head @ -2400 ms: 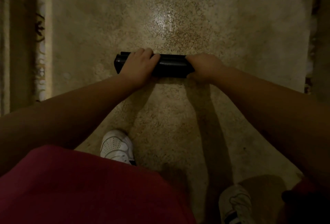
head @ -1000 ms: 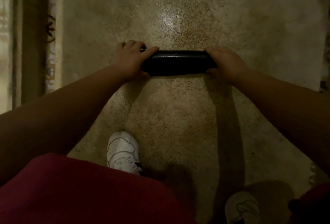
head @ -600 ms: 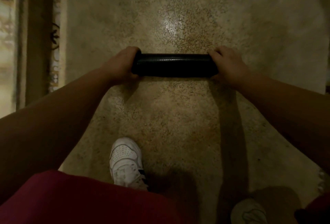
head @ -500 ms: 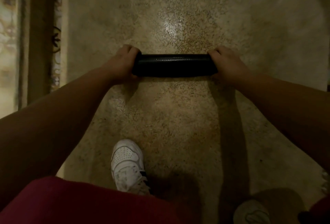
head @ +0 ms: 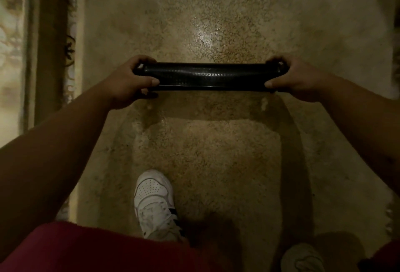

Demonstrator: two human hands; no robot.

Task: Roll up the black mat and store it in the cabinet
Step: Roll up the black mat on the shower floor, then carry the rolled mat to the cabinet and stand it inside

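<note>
Both hands have slid outward to the very ends of the roll since a couple of seconds ago, when they sat close together over its middle, and the roll now hangs clear of the floor, casting a wide shadow below it. The left hand (head: 129, 81) is wrapped around the left end, thumb across the front and fingers curled over the top; the right hand (head: 296, 78) mirrors it on the right end. Between them the black mat (head: 211, 76) is a tight, level cylinder with no loose flap showing, so I judge the rolling done and the carry begun. Below lies the speckled terrazzo floor (head: 216, 163), with a white sneaker (head: 153, 202) stepping forward and a second shoe (head: 302, 258) at the bottom edge. A patterned rug border (head: 69, 48) runs along the left. No cabinet is in view, so storage remains.
</note>
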